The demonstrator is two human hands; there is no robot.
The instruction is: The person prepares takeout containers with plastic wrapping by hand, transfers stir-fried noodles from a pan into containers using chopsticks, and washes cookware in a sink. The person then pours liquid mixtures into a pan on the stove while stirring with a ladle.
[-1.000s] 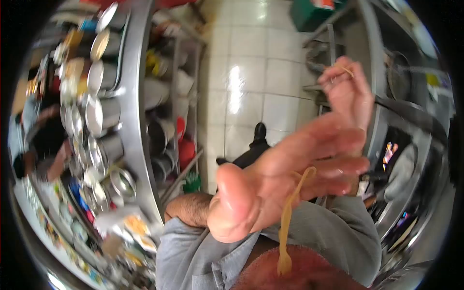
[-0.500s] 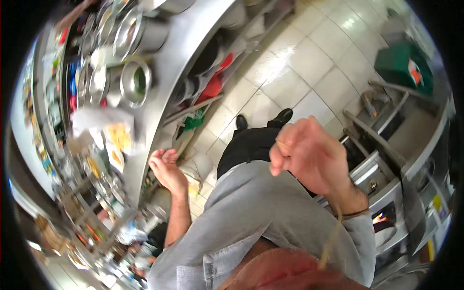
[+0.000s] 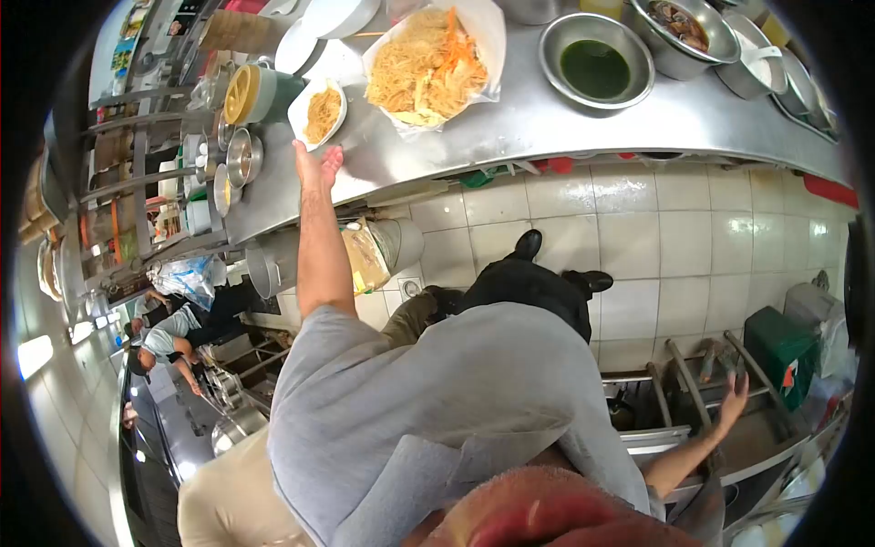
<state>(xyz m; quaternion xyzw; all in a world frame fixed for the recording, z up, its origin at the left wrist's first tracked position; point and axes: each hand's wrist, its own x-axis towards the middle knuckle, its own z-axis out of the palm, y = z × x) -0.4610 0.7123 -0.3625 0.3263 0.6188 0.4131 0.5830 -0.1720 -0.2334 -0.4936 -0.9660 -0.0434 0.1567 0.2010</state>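
My left hand reaches over the counter's edge to a small white dish of noodles. Its thumb and fingers are apart at the dish's near rim; no firm grip shows. A larger paper-lined dish of noodles and orange shreds lies to the right. Beyond it stands a steel bowl of green liquid. Out to the far right, my right hand has its fingers spread, above or beside a metal frame. Nothing is seen in it.
The steel counter runs across the top. Below its left part stand a large pot and an open box. A green bin is at the right. A person stands close behind at lower left; another person works farther off.
The view has turned toward the counter's noodle dishes. My left hand has stretched out to the small dish; my right hand has swung out to the right. The thin yellowish band is no longer visible.
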